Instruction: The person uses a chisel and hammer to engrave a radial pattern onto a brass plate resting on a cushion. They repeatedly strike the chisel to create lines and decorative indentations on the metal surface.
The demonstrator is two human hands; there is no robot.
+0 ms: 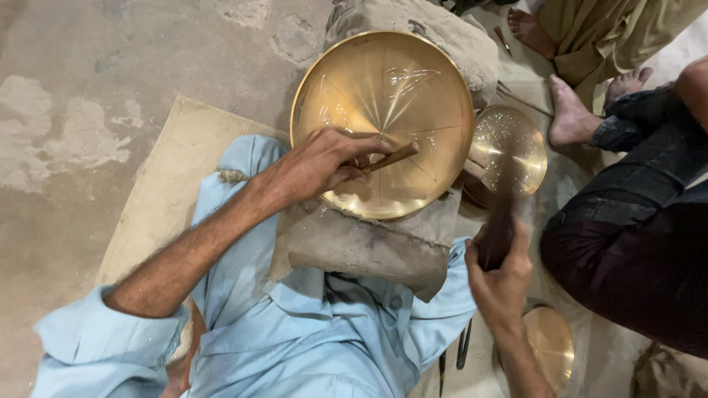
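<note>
Brass is what the big round plate (383, 110) is made of, and it shines gold. It leans on a grey stone block (369, 243) that sits between the person's knees, with its hollow side facing up. Thin straight lines are cut into it and meet near the middle.

The left hand (317, 166) lies over the plate's lower left rim. Its fingers (361, 151) are curled tight around a small brown chisel (391, 157). The chisel sticks out past the fingers to the right, and its tip touches the plate near where the lines meet. The left arm is bare from a rolled-up pale blue sleeve (96, 346) and reaches up and across the knee, with the wrist bent a little down onto the rim.

The right hand (501, 276) is lower, just to the right of the stone block and apart from the big plate. Its fingers are closed around a dark tool (498, 236) that is blurry, so I cannot tell what kind it is. The hand points up, with the arm coming from the bottom edge.

1 smaller brass dish (512, 151) rests just right of the big plate. Another brass dish (549, 343) lies on the floor (88, 88) under the right wrist. Another person's bare feet (568, 110) and dark trousers (634, 243) are on the right.
</note>
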